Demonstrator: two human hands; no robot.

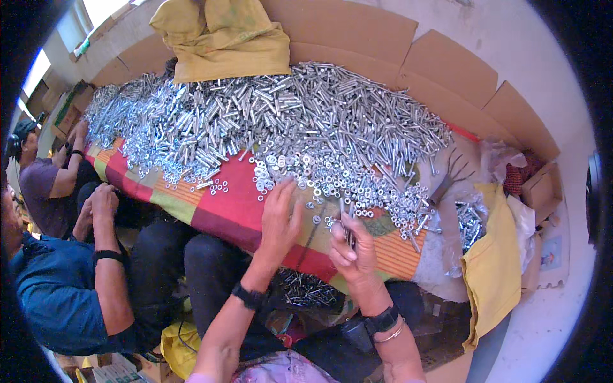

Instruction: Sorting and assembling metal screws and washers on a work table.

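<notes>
My left hand point(280, 216) reaches to the near edge of a heap of flat washers point(276, 167), its fingers stretched out and slightly blurred. Nothing shows in its grasp. To its right, my right hand point(355, 250) is closed round a slim metal bolt point(350, 237), partly hidden by the fingers. Just beyond that hand lie many hex nuts point(370, 191). Behind the washers and nuts rises a large pile of silver bolts and metal sleeves point(274, 105). A few loose washers point(316, 219) rest on the patterned cloth point(233, 207) between my hands.
Cardboard sheets point(345, 29) line the back, with a yellow sack point(233, 48) over the pile. At right are a small hand rake point(447, 182), a bag of bolts point(471, 223) and yellow cloth point(491, 255). Two people point(64, 287) sit at left. Dark bolts point(306, 290) lie below the edge.
</notes>
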